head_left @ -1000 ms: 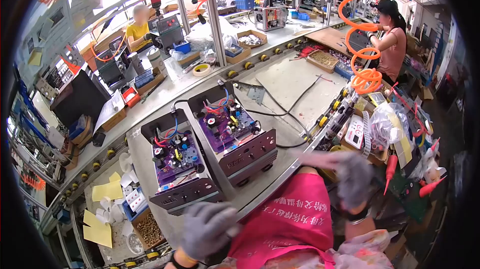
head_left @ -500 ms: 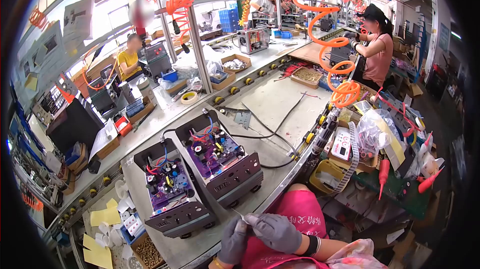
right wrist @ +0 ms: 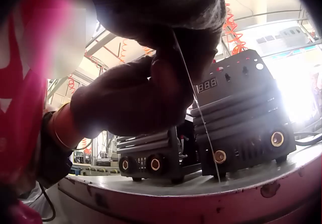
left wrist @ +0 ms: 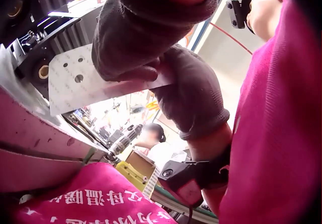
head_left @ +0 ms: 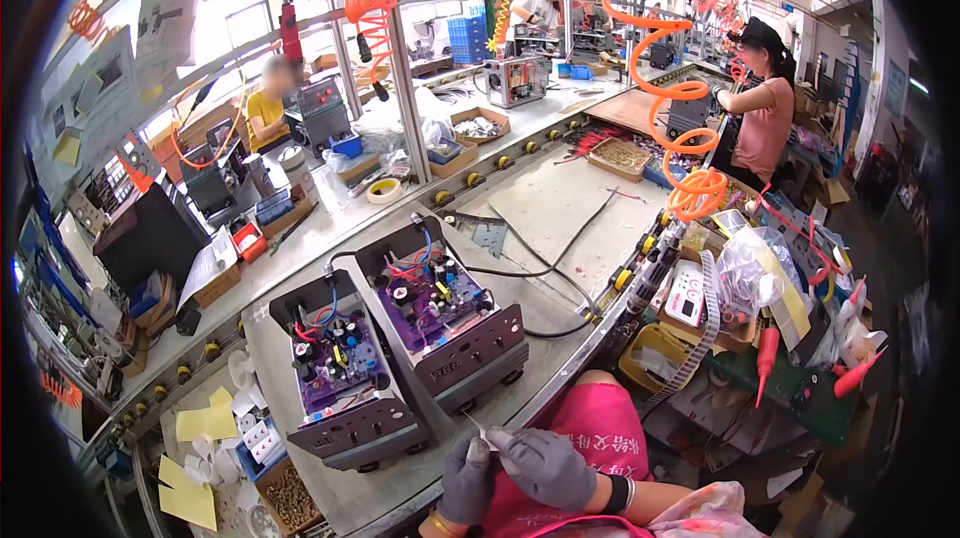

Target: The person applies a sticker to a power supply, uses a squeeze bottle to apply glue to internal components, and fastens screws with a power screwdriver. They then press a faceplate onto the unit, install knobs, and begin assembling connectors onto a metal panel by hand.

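Observation:
Both gloved hands meet at the table's front edge, over the pink apron (head_left: 610, 418). Between them is a thin, flat white sheet (left wrist: 75, 85) with round holes punched near one end and faint printing across its face. It appears edge-on as a fine line in the right wrist view. My left hand (head_left: 468, 481) pinches the sheet close to my right hand (head_left: 550, 468), which also grips it. Just beyond stand two dark machines side by side, a left one (head_left: 350, 428) and a right one (head_left: 475, 358), with tops off and purple circuit boards exposed.
Black cables (head_left: 560, 273) run over the table behind the machines. At left are yellow papers (head_left: 188, 506) and a box of brass-coloured parts (head_left: 290, 498). A yellow bin (head_left: 650, 358) and red-tipped bottles (head_left: 767, 363) stand right. An orange coiled hose (head_left: 697, 193) hangs overhead. Other people work farther off.
One second ago my hands were apart, the right one blurred off to the right. They came together in front of the machines on the sheet and have barely moved since half a second ago.

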A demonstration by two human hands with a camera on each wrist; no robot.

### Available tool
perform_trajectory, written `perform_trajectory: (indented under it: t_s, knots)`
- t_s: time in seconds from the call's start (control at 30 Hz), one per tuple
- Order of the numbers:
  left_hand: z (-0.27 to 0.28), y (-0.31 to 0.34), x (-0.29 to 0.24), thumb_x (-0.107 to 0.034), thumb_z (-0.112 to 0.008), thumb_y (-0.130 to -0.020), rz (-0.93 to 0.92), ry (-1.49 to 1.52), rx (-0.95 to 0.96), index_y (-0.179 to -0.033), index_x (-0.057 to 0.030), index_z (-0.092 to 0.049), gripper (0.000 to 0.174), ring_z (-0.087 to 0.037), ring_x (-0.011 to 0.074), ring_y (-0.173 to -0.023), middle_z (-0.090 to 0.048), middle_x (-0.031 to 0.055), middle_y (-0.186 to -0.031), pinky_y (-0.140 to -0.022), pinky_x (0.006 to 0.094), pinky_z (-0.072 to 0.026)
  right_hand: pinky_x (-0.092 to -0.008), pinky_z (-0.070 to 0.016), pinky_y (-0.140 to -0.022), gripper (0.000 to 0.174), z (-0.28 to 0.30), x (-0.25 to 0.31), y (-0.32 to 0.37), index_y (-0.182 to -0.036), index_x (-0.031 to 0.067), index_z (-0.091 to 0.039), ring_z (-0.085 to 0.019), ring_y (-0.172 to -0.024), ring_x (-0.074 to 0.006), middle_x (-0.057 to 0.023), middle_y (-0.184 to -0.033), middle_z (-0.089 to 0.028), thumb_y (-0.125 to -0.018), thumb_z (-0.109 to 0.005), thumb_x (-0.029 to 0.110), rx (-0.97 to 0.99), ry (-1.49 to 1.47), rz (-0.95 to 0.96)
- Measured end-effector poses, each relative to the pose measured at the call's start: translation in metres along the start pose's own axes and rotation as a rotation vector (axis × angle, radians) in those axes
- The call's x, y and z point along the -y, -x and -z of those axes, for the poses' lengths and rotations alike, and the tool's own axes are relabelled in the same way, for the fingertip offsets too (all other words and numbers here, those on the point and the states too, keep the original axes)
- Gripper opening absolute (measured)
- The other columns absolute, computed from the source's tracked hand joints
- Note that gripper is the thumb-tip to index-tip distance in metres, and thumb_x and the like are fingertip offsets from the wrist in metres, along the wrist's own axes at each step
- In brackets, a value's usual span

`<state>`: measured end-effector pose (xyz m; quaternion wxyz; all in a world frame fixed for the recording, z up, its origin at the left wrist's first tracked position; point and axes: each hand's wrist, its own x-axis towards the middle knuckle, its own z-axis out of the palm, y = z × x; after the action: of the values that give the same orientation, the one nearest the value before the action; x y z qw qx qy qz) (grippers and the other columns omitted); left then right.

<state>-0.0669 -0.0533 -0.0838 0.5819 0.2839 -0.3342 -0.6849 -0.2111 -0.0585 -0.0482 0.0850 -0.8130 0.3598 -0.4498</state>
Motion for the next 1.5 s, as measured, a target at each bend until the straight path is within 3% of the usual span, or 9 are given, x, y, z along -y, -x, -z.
perform_trajectory:
  t_s: [0.27,0.77,0.87,0.97,1.1,1.23,1.33,1.37,1.5]
  knots:
    - [0.012,0.002,0.019,-0.026,-0.05,-0.099,-0.164,-0.137,-0.045,-0.107,-0.0033,-0.059,0.026,-0.055,0.0092,-0.082,-0.062,0.0023,-0.093,-0.072,0.0248,-0.0454,-0.0376,-0.0543,-0.074,0.038,-0.003,0.001,0.0,-0.12,-0.0018,-0.057,-0.065,-0.081,-0.0305,-0.0168,-0.093,-0.064,-0.085,-0.06,0.012,0.002,-0.034,-0.004]
    - [0.007,0.006,0.005,-0.029,-0.05,-0.096,-0.081,0.025,-0.012,-0.1,0.0005,-0.059,0.03,-0.056,0.01,-0.084,-0.062,0.0035,-0.092,-0.077,0.0249,-0.0446,-0.0376,-0.0532,-0.073,0.042,-0.002,0.009,0.0,-0.123,0.0008,-0.055,-0.066,-0.086,-0.031,-0.0165,-0.104,-0.065,-0.083,-0.063,0.011,0.072,0.029,0.003]
    - [0.01,0.004,-0.009,-0.023,-0.048,-0.093,-0.036,-0.257,-0.065,-0.09,0.0005,-0.06,0.027,-0.057,0.0111,-0.077,-0.062,0.0033,-0.085,-0.069,0.0237,-0.0453,-0.0378,-0.0532,-0.076,0.044,-0.003,0.014,-0.003,-0.123,0.0013,-0.055,-0.065,-0.088,-0.031,-0.0162,-0.106,-0.065,-0.082,-0.065,0.012,0.077,-0.014,-0.016]
    - [0.015,0.001,-0.023,-0.02,-0.048,-0.089,0.081,-0.051,-0.093,-0.082,0.0001,-0.059,0.024,-0.056,0.013,-0.059,-0.06,0.0055,-0.068,-0.057,0.0243,-0.0441,-0.0375,-0.053,-0.081,0.044,0.0,0.009,-0.013,-0.124,0.0023,-0.055,-0.065,-0.092,-0.0295,-0.0154,-0.112,-0.063,-0.082,-0.064,0.013,0.1,-0.171,0.061]
    - [0.041,-0.014,-0.039,-0.035,-0.047,-0.087,0.19,0.315,0.289,-0.079,-0.0008,-0.058,0.037,-0.048,0.0167,-0.043,-0.051,0.0076,-0.05,-0.044,0.0275,-0.0392,-0.0359,-0.0535,-0.081,0.047,-0.002,-0.009,-0.009,-0.127,0.0064,-0.054,-0.065,-0.093,-0.0262,-0.0114,-0.117,-0.062,-0.081,-0.063,0.014,0.103,-0.076,0.253]
    - [0.0,0.0,-0.061,-0.048,-0.046,-0.093,0.094,-0.035,0.094,-0.09,-0.0006,-0.058,0.049,-0.049,0.0128,-0.048,-0.06,0.0086,-0.064,-0.045,0.0238,-0.0368,-0.0322,-0.0548,-0.072,0.048,0.004,-0.002,-0.005,-0.126,0.0068,-0.055,-0.066,-0.086,-0.0231,-0.01,-0.114,-0.064,-0.079,-0.061,0.011,0.114,0.15,0.161]
    - [0.0,0.01,-0.048,-0.041,-0.053,-0.094,0.124,-0.226,0.108,-0.107,-0.0022,-0.053,0.041,-0.047,0.0099,-0.049,-0.059,0.0055,-0.066,-0.045,0.0217,-0.0357,-0.0302,-0.0551,-0.064,0.046,0.006,0.004,-0.019,-0.123,0.0038,-0.057,-0.067,-0.08,-0.0229,-0.0114,-0.104,-0.067,-0.077,-0.061,0.006,0.082,0.175,0.165]
    - [-0.002,0.01,-0.049,-0.053,-0.04,-0.097,0.118,-0.427,0.124,-0.109,-0.0058,-0.054,0.051,-0.044,0.0084,-0.046,-0.053,0.0018,-0.065,-0.042,0.0192,-0.0344,-0.0307,-0.0548,-0.063,0.047,0.003,0.006,-0.019,-0.123,0.0032,-0.057,-0.066,-0.079,-0.023,-0.0114,-0.101,-0.067,-0.077,-0.06,0.005,0.051,0.152,0.162]
    - [-0.004,0.011,-0.038,-0.042,-0.05,-0.096,0.154,-0.151,0.062,-0.102,-0.0051,-0.055,0.038,-0.042,0.0059,-0.046,-0.052,0.0003,-0.062,-0.042,0.019,-0.0327,-0.0316,-0.0546,-0.064,0.05,-0.006,0.005,-0.01,-0.128,-0.0011,-0.052,-0.064,-0.076,-0.0234,-0.0116,-0.095,-0.065,-0.079,-0.057,0.008,0.019,-0.016,0.07]
